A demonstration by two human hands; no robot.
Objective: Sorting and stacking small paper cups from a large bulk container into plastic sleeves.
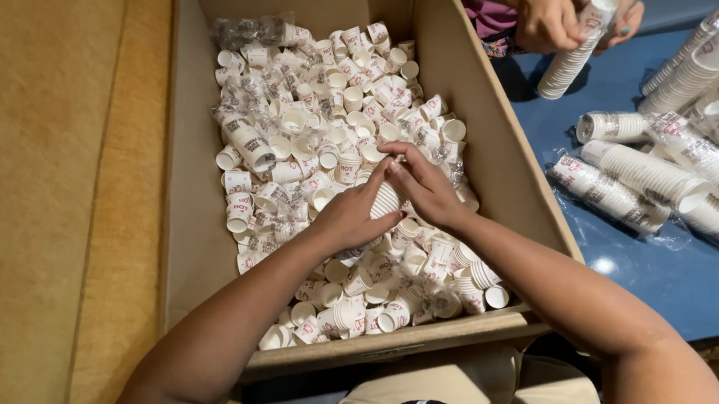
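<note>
Dark sleeves and pale trousers (456,387) sit closest, at the near edge of the cardboard box (191,212). Off to the left is only tan surface (28,179). Inside the box lie loose small white paper cups (313,136) with red printing, some clear wrappers (248,31) bunched at its far left corner. Over the middle of the heap the left hand (349,214) is curled shut around a short nested stack of cups (386,200), and the right hand (422,186) closes its fingers on the stack's top end. I'd judge the stacking of loose cups is under way; adding another would call for lining up its mouth squarely. Farther right, on the blue table (685,286), lie long sleeves of stacked cups (643,172) in clear film. At the far edge another person's hands (553,19) grip a tall stack (571,60).
</note>
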